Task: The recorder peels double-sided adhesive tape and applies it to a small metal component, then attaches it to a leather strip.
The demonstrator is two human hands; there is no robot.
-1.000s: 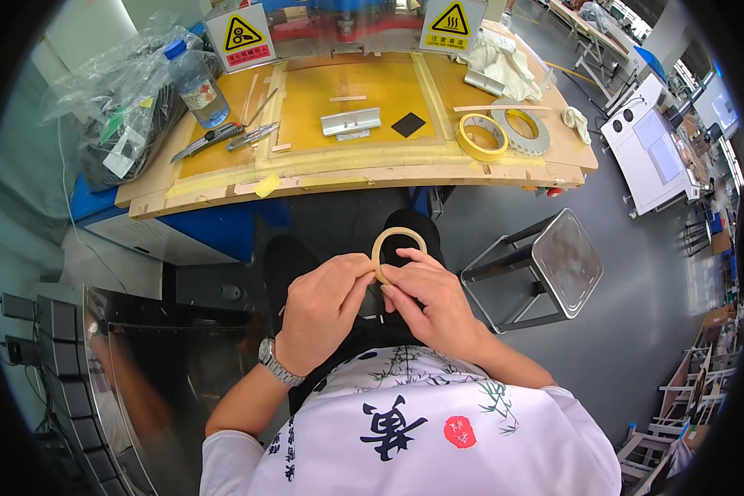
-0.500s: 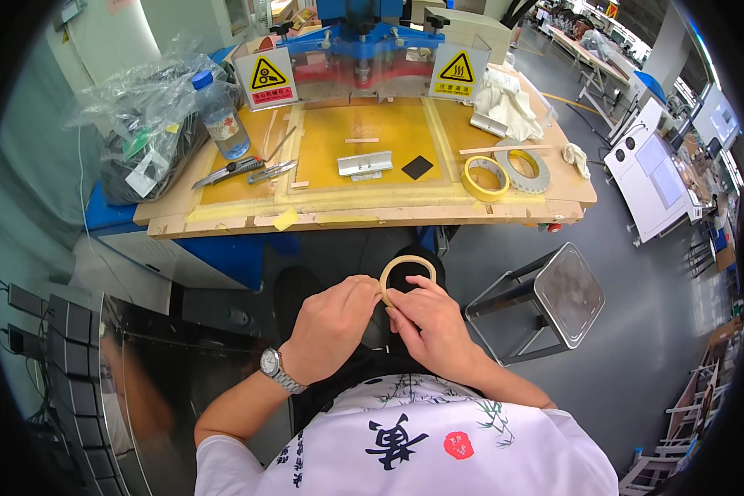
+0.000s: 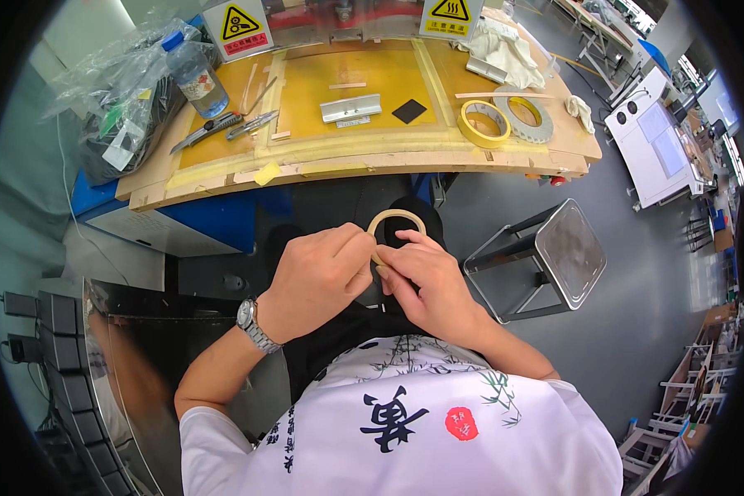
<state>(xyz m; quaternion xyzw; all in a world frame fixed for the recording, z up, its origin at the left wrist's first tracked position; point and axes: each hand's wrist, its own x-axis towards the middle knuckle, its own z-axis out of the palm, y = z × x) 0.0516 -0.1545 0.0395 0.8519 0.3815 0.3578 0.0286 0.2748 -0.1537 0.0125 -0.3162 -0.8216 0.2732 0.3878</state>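
In front of my body I hold a narrow roll of cream-coloured tape (image 3: 398, 213). My right hand (image 3: 428, 279) grips the near right side of its ring, thumb below and fingers curled over. My left hand (image 3: 316, 274), with a metal watch on the wrist, is closed in a pinch against the roll's left edge. Its fingertips are partly hidden, so any tape end between them does not show. Beyond the hands, the wooden workbench (image 3: 223, 188) carries a yellow tape roll (image 3: 465, 132) and a wider pale roll (image 3: 544, 130).
On the bench lie a utility knife (image 3: 207, 132), a metal profile piece (image 3: 350, 109), a black square (image 3: 409, 111) and white cloth (image 3: 512, 58). A water bottle (image 3: 198, 83) and a plastic-wrapped bag (image 3: 128, 124) are at the left. A metal stool (image 3: 569, 256) stands right.
The bench, stool and both hands sit higher in the picture now. My hands stay together at the tape roll, the left still pinching its edge and the right still gripping it.
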